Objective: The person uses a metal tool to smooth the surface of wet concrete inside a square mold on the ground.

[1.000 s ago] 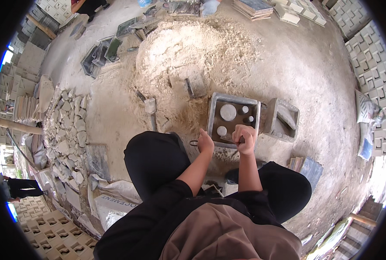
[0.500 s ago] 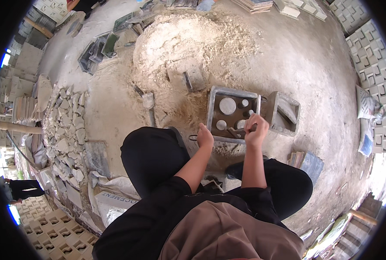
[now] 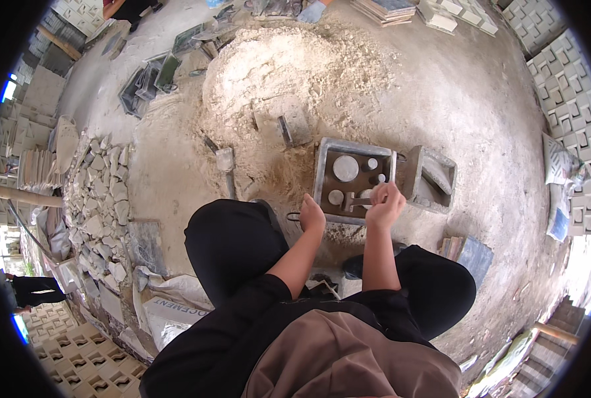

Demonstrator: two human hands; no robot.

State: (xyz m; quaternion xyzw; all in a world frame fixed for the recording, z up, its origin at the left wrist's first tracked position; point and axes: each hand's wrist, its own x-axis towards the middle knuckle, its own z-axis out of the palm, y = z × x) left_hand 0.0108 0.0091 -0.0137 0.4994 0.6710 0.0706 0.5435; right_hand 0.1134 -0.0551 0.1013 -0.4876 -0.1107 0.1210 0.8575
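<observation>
A rectangular grey mould [image 3: 318, 174] lies on the ground between my knees, with several pale round cores of different sizes standing in its brown bed. My left hand [image 3: 312, 215] is curled at its near left corner, beside a wire loop handle [image 3: 293, 217]; the fingertips are partly hidden. My right hand [image 3: 385, 204] is closed over the near right part of the mould. From it a small hammer [image 3: 351, 201] reaches left, its T-shaped head low among the near cores. The fist covers part of the handle and of one core.
Right of the mould stands a smaller open box [image 3: 451, 176] with a slab inside. Beyond lies a heap of pale powder [image 3: 275, 60]. A mallet-like tool [image 3: 225, 160] lies left, near broken rubble [image 3: 96, 192]. Stacked tiles [image 3: 471, 255] sit by my right knee.
My right hand has shifted slightly left and turned, so the hammer's head and handle show more plainly. The left hand stays at the mould's corner. The whole view has shifted a little.
</observation>
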